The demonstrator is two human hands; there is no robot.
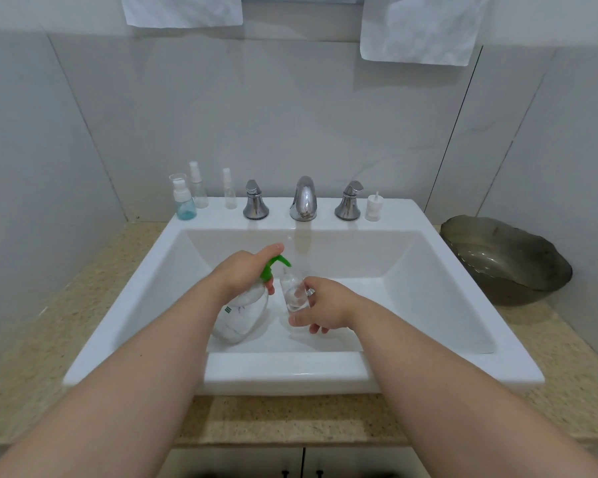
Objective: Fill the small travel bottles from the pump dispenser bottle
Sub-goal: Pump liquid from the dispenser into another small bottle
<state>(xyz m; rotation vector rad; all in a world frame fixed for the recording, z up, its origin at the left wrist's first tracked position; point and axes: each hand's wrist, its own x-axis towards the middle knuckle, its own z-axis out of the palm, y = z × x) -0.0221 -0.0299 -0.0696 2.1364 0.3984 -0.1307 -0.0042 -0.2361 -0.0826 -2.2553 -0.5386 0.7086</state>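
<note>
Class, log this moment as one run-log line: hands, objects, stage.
left hand: grips pump dispenser bottle, finger on pump | right hand: holds small travel bottle at spout | in sink basin | stage: filling

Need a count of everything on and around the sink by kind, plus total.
Pump dispenser bottle: 1
Travel bottles: 4 (three standing, one held)
Loose white sprayer top: 1
Tap handles: 2
Spout: 1
Bowl: 1
Towels: 2
Total: 12
</note>
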